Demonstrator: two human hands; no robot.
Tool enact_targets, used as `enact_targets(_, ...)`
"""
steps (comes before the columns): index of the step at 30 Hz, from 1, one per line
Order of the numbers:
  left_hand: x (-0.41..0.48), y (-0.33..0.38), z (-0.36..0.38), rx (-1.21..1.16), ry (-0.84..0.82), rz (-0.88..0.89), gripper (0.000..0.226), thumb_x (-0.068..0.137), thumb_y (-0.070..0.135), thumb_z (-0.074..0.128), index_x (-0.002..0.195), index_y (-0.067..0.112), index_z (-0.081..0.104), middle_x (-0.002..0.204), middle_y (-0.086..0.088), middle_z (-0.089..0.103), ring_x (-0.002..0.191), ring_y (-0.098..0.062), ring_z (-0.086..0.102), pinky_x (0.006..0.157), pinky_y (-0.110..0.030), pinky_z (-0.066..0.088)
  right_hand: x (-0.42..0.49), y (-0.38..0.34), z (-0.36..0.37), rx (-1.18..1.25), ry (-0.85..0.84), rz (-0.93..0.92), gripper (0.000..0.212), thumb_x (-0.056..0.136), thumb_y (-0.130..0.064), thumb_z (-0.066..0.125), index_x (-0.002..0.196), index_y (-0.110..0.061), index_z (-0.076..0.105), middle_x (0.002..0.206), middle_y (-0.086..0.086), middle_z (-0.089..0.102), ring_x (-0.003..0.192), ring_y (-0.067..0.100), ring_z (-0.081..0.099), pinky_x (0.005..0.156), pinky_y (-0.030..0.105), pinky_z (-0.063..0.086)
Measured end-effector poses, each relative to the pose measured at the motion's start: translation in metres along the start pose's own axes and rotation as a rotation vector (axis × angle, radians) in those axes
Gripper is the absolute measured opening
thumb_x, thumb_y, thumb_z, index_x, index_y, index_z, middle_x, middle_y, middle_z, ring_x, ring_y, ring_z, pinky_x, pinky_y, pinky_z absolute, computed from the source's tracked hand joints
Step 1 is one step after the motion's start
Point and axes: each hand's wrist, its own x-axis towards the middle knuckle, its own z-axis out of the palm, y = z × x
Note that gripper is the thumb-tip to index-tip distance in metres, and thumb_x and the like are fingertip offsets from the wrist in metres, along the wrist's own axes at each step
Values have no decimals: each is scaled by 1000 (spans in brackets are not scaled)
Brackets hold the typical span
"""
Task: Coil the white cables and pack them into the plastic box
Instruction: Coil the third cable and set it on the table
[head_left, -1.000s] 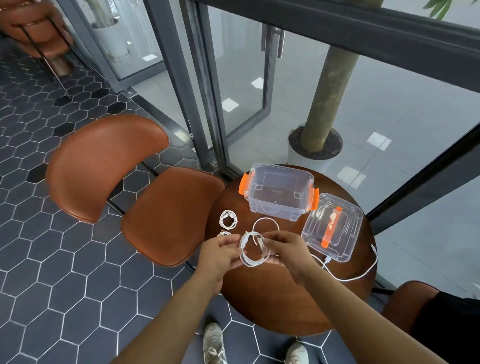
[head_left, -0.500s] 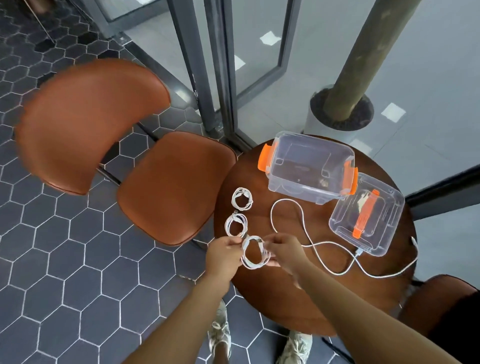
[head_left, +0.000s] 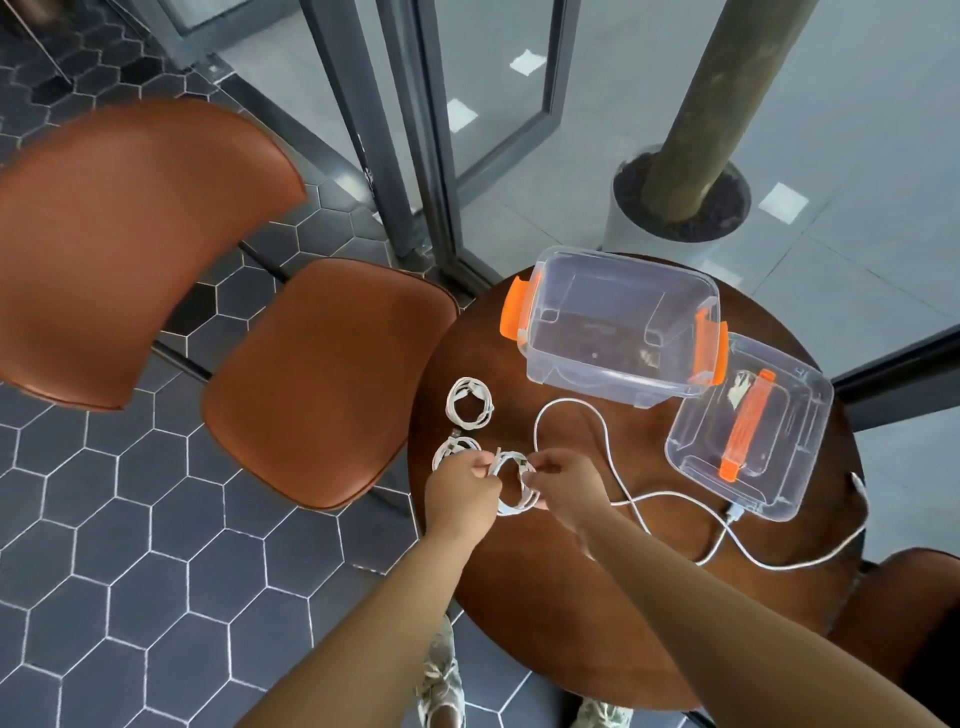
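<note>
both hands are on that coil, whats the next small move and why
Probably set the coil down on the table beside the two finished coils, or drop it into the open plastic box. It looks fully wound between the left hand and right hand, the box holds no cable, and one loose cable lies uncoiled.

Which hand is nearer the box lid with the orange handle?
Right. The right hand is left of the lid, holding the coil; the left hand is farther away, beyond the coil.
</note>
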Motion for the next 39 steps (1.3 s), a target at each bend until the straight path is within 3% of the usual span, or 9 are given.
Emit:
enact_targets(4, 16, 11, 7, 41, -37, 41, 35, 91, 9, 54, 122, 11, 69, 117, -2, 71, 108, -19, 64, 78, -20, 41, 14, -9, -8, -6, 7, -16, 23, 83, -16, 69, 105, -21, 76, 91, -3, 75, 86, 23, 71, 86, 47, 60)
enact_targets(12, 41, 33, 22, 71, -55, 67, 37, 93, 12, 58, 129, 13, 63, 126, -3, 68, 117, -19, 62, 91, -26, 47, 35, -13, -27, -5, 115, -5, 34, 88, -16, 65, 122, -19, 68, 99, -3, 72, 91, 21, 68, 89, 42, 58)
enact_targets(18, 47, 35, 20, 206, -69, 130, 35, 92, 10, 57, 125, 14, 65, 122, -4, 68, 113, -24, 63, 88, -29, 46, 36, -13, -6, -134, 113, -134, 32, 86, -8, 57, 110, -21, 72, 86, -1, 70, 65, 10, 57, 53, 21, 38)
enact_targets(22, 47, 30, 16, 253, -50, 154, 32, 94, 10, 55, 124, 14, 65, 118, -4, 70, 108, -25, 64, 81, -26, 46, 39, -12, 5, -227, 135, -163, 30, 89, -7, 55, 114, -13, 69, 112, 8, 58, 68, 11, 51, 52, 16, 31)
enact_targets(25, 44, 32, 19, 356, -35, 249, 36, 92, 8, 53, 125, 10, 64, 121, -9, 68, 114, -29, 63, 90, -36, 50, 36, -15, 4, -273, 151, -164, 9, 88, -8, 55, 88, -13, 62, 95, 8, 57, 69, 18, 48, 51, 19, 26)
enact_targets(27, 41, 36, 23, 398, -20, 287, 41, 92, 7, 51, 132, 9, 61, 129, -11, 64, 121, -30, 59, 96, -37, 48, 34, -14, 1, -269, 163, -164, 16, 85, -6, 55, 75, -18, 50, 83, 7, 55, 63, 18, 44, 50, 21, 25)
enact_targets(30, 34, 36, 25, 375, 7, 288, 46, 93, 8, 51, 139, 12, 56, 138, -8, 59, 126, -27, 56, 99, -34, 46, 22, -13, -9, -233, 189, -171, 21, 82, -3, 52, 69, -18, 50, 77, 5, 53, 61, 19, 43, 51, 25, 31)
enact_targets(35, 13, 33, 24, 371, 25, 328, 42, 94, 7, 52, 135, 14, 58, 134, -5, 58, 119, -23, 59, 97, -32, 47, -11, 3, -38, -68, 240, -121, 34, 87, -8, 59, 116, -24, 69, 107, -10, 70, 100, 15, 65, 91, 38, 54)
enact_targets(39, -13, 26, 30, 360, -50, 342, 39, 93, 10, 53, 130, 19, 62, 128, 0, 60, 112, -17, 62, 94, -27, 48, -34, 32, -67, -84, 357, -137, 25, 90, -13, 61, 108, -27, 70, 98, -13, 70, 92, 14, 67, 77, 33, 53)
